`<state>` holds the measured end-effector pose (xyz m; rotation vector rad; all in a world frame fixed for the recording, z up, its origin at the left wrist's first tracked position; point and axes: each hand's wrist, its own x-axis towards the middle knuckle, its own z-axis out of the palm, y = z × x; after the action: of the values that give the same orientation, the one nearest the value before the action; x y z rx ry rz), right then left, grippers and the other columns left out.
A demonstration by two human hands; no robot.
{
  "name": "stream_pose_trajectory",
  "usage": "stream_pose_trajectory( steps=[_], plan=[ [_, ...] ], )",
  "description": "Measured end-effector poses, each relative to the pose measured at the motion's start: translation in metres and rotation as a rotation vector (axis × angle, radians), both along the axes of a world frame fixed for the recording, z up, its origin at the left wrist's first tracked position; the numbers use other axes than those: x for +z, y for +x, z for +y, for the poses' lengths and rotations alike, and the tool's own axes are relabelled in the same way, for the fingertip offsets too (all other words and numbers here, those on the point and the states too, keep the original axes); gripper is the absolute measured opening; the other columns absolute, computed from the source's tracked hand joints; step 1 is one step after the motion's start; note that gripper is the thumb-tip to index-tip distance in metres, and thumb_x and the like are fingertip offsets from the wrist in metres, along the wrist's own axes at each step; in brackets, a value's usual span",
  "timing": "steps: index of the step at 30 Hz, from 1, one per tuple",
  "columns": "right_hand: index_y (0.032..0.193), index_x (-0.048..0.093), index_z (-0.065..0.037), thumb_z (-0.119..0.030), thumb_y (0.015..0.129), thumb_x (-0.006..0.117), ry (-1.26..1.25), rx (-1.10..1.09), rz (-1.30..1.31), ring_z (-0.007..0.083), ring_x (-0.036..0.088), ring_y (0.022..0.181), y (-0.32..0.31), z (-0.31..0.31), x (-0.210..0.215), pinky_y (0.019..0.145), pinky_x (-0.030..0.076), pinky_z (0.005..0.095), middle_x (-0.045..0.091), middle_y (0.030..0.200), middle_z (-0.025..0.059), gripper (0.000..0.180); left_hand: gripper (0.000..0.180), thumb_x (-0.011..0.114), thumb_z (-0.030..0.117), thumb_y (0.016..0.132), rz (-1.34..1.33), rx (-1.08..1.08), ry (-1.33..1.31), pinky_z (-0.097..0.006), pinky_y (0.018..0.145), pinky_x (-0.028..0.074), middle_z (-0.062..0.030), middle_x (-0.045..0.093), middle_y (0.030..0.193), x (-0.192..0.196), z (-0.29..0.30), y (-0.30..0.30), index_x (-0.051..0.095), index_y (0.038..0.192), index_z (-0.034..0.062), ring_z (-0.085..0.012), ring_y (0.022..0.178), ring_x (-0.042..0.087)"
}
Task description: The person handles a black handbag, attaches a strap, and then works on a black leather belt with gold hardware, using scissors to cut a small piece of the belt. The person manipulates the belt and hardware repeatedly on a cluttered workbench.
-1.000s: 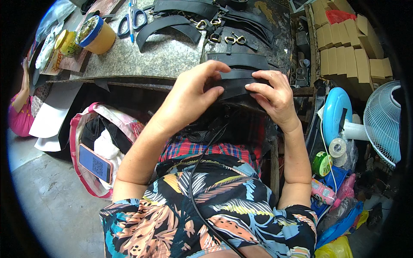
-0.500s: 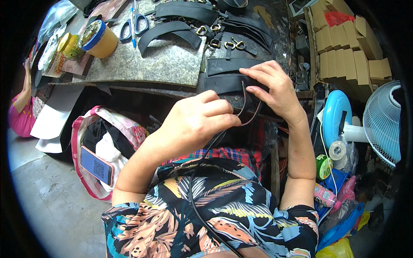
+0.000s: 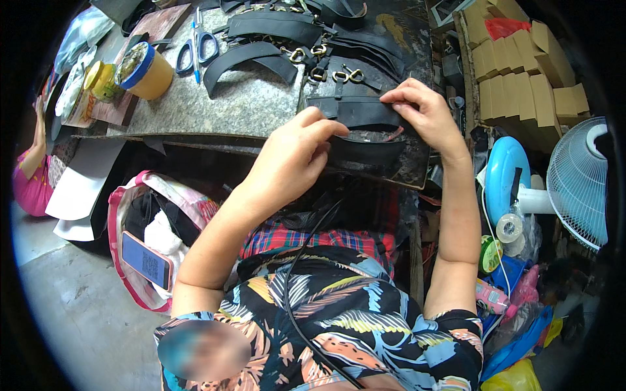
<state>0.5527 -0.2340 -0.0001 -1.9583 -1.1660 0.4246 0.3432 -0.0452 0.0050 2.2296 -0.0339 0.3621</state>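
Note:
Both my hands are at a wide black leather strap near the table's front edge. My right hand pinches its far right corner between thumb and fingers. With curled fingers, my left hand grips at the strap's near left end; the fingertips partly hide the hold. Just nearer to me, another black leather piece curves along the table edge, and a reddish cut edge shows in the gap between the two. Beyond them lie brass-coloured snap hooks on short black straps.
A stone slab holds a curved black strap, blue-handled scissors, a pen and a glue tub. Stacked cardboard boxes and a fan stand at right. A bag with a phone is at lower left.
The thin strip that bent up between my hands now lies lower. My right hand has moved slightly right to the strap's far corner; my left hand has shifted left and away from me.

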Motion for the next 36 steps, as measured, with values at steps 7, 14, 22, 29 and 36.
stream_pose_trajectory(
  steps=[7, 14, 22, 29, 36],
  plan=[
    [0.096, 0.075, -0.003, -0.009, 0.086, 0.073, 0.021, -0.18, -0.3, 0.017, 0.066, 0.086, 0.003, 0.005, -0.008, 0.079, 0.051, 0.0299, 0.068, 0.088, 0.0057, 0.012, 0.036, 0.065, -0.001, 0.08, -0.031, 0.178, 0.379, -0.043, 0.08, 0.054, -0.0139, 0.059, 0.098, -0.011, -0.013, 0.011, 0.063, 0.115, 0.0054, -0.0335, 0.092, 0.064],
    [0.097, 0.076, -0.005, -0.016, 0.083, 0.078, -0.119, -0.245, -0.422, 0.0142, 0.067, 0.078, 0.007, 0.026, -0.016, 0.072, 0.052, 0.028, 0.068, 0.087, 0.0035, 0.018, 0.039, 0.07, 0.008, 0.079, -0.023, 0.291, 0.612, -0.04, 0.074, 0.055, -0.0103, 0.059, 0.096, -0.015, -0.016, 0.021, 0.061, 0.117, 0.0076, -0.0298, 0.091, 0.062],
    [0.09, 0.075, -0.003, -0.01, 0.081, 0.078, 0.178, -0.28, -0.252, 0.0126, 0.067, 0.072, -0.003, 0.027, 0.001, 0.067, 0.052, 0.0257, 0.069, 0.082, 0.004, 0.012, 0.043, 0.07, 0.008, 0.077, -0.028, 0.333, 0.707, -0.04, 0.081, 0.052, -0.0091, 0.059, 0.103, -0.018, -0.018, 0.026, 0.06, 0.12, 0.009, -0.03, 0.101, 0.058],
    [0.09, 0.075, -0.001, -0.003, 0.081, 0.078, 0.381, -0.347, -0.104, 0.009, 0.063, 0.071, -0.032, 0.034, 0.0, 0.065, 0.049, 0.0232, 0.066, 0.081, 0.0019, 0.01, 0.04, 0.071, 0.008, 0.08, -0.199, 0.313, 0.527, -0.044, 0.094, 0.045, -0.0114, 0.06, 0.117, -0.018, -0.013, 0.028, 0.062, 0.12, 0.0079, -0.0322, 0.11, 0.055],
    [0.099, 0.074, 0.0, -0.005, 0.088, 0.077, 0.466, -0.297, 0.234, 0.0055, 0.064, 0.081, -0.039, 0.043, -0.015, 0.074, 0.052, 0.0208, 0.07, 0.089, 0.0003, 0.013, 0.028, 0.067, 0.01, 0.092, -0.474, 0.217, 0.269, -0.043, 0.101, 0.046, -0.013, 0.062, 0.13, -0.015, 0.014, 0.071, 0.066, 0.12, 0.0052, -0.0333, 0.12, 0.056]
  ],
)
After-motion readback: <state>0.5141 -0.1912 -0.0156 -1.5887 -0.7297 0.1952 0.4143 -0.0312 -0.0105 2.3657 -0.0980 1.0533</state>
